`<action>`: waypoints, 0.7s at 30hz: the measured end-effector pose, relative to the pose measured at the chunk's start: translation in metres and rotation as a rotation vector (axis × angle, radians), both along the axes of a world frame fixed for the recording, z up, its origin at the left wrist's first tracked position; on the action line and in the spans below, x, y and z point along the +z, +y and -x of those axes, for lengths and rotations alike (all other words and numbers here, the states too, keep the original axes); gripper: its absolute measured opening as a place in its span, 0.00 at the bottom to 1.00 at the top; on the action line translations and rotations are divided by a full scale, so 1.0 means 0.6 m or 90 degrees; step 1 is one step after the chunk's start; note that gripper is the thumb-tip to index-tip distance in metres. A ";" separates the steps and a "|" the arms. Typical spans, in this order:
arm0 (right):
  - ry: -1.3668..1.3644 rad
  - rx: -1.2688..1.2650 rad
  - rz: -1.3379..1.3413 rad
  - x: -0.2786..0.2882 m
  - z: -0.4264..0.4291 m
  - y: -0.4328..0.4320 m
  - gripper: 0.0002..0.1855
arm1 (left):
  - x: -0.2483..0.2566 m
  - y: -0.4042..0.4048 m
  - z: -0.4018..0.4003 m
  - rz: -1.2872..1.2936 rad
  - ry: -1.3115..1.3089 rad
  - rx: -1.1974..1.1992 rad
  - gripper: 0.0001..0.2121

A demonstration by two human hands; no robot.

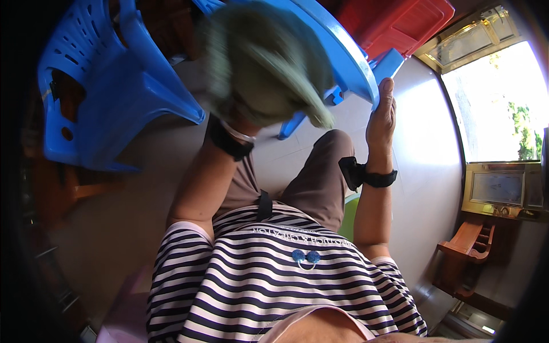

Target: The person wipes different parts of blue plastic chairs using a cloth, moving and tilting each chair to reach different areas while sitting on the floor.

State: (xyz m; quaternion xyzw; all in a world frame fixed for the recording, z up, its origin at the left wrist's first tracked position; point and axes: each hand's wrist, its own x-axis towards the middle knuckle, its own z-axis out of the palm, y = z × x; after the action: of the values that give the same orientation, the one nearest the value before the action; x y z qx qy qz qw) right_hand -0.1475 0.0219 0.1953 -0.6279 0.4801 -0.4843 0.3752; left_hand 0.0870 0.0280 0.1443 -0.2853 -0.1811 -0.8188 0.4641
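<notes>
An olive-green piece of cloth (266, 64), blurred by motion, is bunched above the blue plastic table (343, 34). My left hand (242, 123) is at its near side, with the fingers hidden by the fabric, and the cloth hangs from it. A black band and a pale bracelet circle that wrist. My right hand (383, 113) is upright at the table's right rim, its thumb pointing away from me and its other fingers mostly out of sight. A black strap with a small device (354, 173) is on the right wrist.
A blue plastic chair (107, 98) stands at the left. Behind the table is a red plastic container (399, 25), with a light-blue object (389, 64) near it. Part of a green item (351, 214) shows beside my leg. Wooden furniture (465, 244) and a bright doorway (493, 107) lie to the right.
</notes>
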 end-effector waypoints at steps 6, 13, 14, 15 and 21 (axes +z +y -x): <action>-0.034 -0.058 0.004 -0.008 -0.033 -0.002 0.35 | -0.047 0.010 0.026 0.003 -0.002 0.021 0.29; 0.018 -0.056 0.076 -0.014 -0.046 -0.003 0.37 | -0.085 0.002 0.062 0.025 -0.161 0.223 0.28; 0.040 -0.080 0.102 -0.024 -0.051 -0.008 0.37 | -0.087 -0.005 0.050 0.047 -0.208 0.285 0.28; 0.060 -0.105 0.125 -0.030 -0.053 -0.010 0.37 | -0.068 -0.013 0.023 0.057 -0.184 0.240 0.28; 0.071 -0.068 0.063 -0.005 -0.112 0.032 0.36 | -0.038 -0.020 -0.063 0.083 -0.072 0.167 0.26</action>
State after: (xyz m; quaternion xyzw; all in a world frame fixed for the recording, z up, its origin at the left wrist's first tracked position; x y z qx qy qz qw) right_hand -0.0801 0.0409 0.1923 -0.6450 0.5084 -0.4915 0.2899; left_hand 0.1246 0.0160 0.1216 -0.2423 -0.2953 -0.7526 0.5364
